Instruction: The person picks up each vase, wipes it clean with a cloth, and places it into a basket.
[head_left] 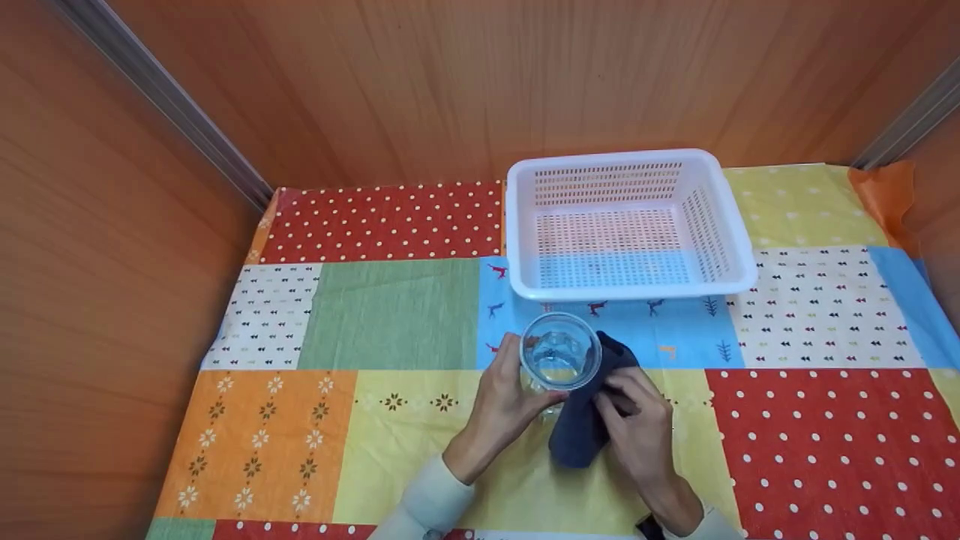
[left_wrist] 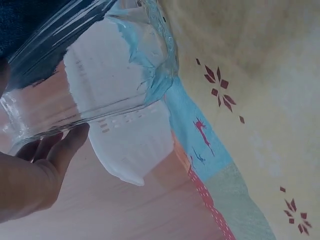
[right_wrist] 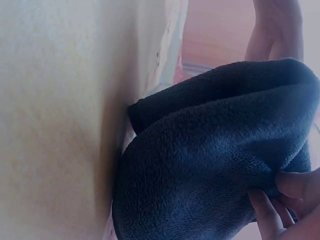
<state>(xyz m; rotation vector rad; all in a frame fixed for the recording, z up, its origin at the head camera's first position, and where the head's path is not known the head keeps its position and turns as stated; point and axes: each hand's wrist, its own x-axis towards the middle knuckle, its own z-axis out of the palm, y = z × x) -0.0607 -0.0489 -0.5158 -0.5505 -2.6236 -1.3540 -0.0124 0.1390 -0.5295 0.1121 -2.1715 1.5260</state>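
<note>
A clear glass jar with a round open mouth stands up in the head view, in front of the basket. My left hand grips it from the left, thumb along the near side and fingers around the far side. In the left wrist view, the jar's clear wall shows the fingers at its side. My right hand pinches a dark grey-blue cloth at the jar's right side. Thick and fuzzy, the folded cloth fills much of the right wrist view, covering part of the jar.
Behind the jar sits a white plastic basket with slotted walls. A patchwork tablecloth covers the table. Wood-grain panels rise at the back and both sides. An orange piece of material lies at the far right corner.
</note>
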